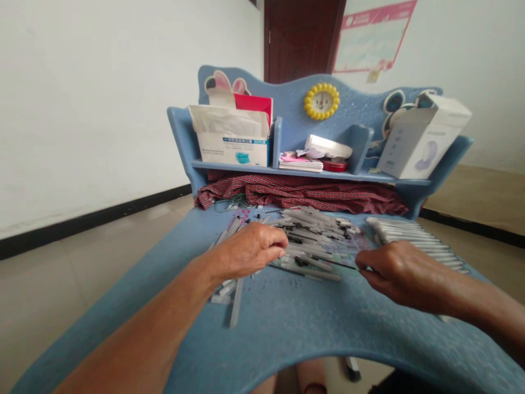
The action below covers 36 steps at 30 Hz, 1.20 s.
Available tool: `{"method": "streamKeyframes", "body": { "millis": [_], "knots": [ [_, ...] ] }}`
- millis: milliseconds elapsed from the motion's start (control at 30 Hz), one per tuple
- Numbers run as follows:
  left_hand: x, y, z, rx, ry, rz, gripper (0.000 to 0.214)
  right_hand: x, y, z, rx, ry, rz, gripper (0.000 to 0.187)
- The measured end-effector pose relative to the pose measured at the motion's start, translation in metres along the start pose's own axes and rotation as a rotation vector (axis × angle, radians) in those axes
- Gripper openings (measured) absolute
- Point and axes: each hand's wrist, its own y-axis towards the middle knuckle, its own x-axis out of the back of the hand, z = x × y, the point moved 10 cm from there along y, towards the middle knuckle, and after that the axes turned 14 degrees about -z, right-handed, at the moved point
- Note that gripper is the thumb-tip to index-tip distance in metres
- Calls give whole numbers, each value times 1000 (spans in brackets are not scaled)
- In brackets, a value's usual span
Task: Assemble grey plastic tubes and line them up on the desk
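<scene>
My left hand (250, 250) is closed in a pinch over a loose heap of grey pen barrels (311, 232) in the middle of the blue desk (287, 323). Its fingertips press on one grey barrel (305, 253) at the heap's near edge. My right hand (394, 268) is also pinched shut, holding the end of a thin dark refill (340, 265) that points left towards the heap. A few more grey barrels (235, 301) lie under and below my left wrist.
A neat row of grey pens (414, 238) lies at the right. A red checked cloth (303, 194) is bunched under the shelf. On the shelf stand a mask box (233, 145), a white carton (422, 142), papers and a red tin. A yellow clock (322, 101) hangs above.
</scene>
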Motion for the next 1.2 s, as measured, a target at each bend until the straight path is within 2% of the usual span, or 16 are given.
{"method": "streamKeyframes", "body": {
  "millis": [233, 333, 500, 700, 800, 900, 967, 1067, 1133, 1200],
  "knots": [
    [-3, -1, -2, 5, -23, 18, 16, 1, 2, 7, 44, -22, 11, 24],
    [-5, -1, -2, 24, -65, 15, 16, 6, 3, 12, 91, -48, -28, 25],
    [-1, -1, 1, 95, -88, 20, 14, 26, 8, 21, 200, -112, -161, 26],
    [-2, -2, 2, 262, -298, 42, 13, 48, 18, 45, 330, -171, -268, 29],
    [-2, 0, 3, 313, -375, -9, 9, 62, 22, 60, 361, -195, -386, 30],
    [4, 2, 9, 369, -481, -136, 8, 73, 21, 70, 344, -115, -538, 29],
    [13, 2, 14, 393, -608, -269, 10, 67, 23, 69, 286, -29, -544, 27],
    [21, 1, 19, 406, -827, -412, 14, 30, 35, 60, 154, 59, -324, 22],
    [20, 1, 20, 406, -947, -430, 14, 1, 42, 55, 96, 68, -158, 20],
    [18, 2, 18, 398, -1034, -420, 14, -18, 48, 53, 75, 48, -67, 19]
  ]
}}
